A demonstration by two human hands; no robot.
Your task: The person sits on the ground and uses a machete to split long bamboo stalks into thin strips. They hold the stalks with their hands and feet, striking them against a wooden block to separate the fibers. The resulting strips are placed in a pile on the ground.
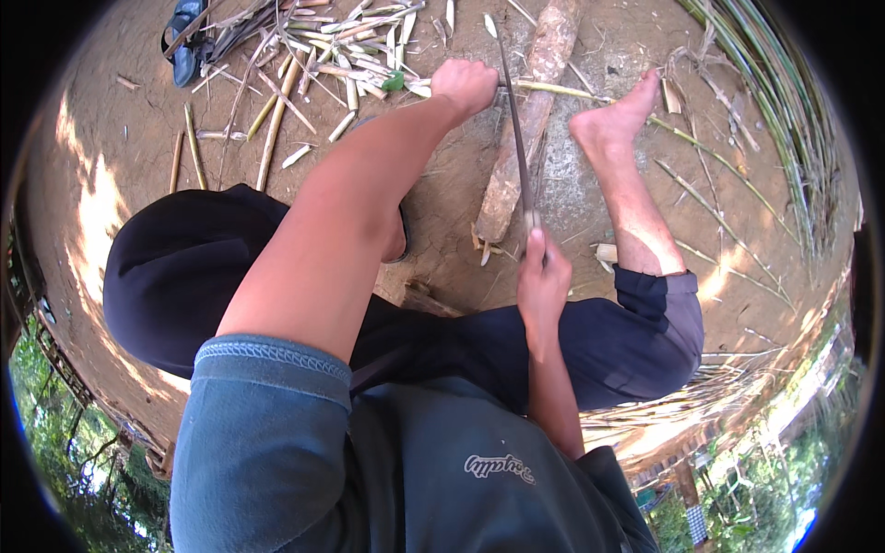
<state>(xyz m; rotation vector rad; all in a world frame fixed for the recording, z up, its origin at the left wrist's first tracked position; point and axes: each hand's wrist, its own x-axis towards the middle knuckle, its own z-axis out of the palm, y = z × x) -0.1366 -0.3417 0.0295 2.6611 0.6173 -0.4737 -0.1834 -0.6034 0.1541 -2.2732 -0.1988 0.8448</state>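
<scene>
My left hand [466, 86] is closed in a fist around a thin greenish cane stalk [558, 89], which runs off to the right past my bare foot. My right hand [542, 276] grips the handle of a long, narrow machete [518, 129]. Its dark blade points away from me and crosses the stalk just right of my left fist; whether the edge touches the stalk I cannot tell. Below the blade, a rough wooden log [510, 180] lies on the ground, and the stalk passes over it.
Many short cut cane pieces [355, 55] lie heaped at the far left, near a dark sandal [187, 60]. My bare foot [616, 120] rests right of the log. A bundle of long stalks [784, 120] curves along the right side. Loose stalks [714, 217] lie nearer.
</scene>
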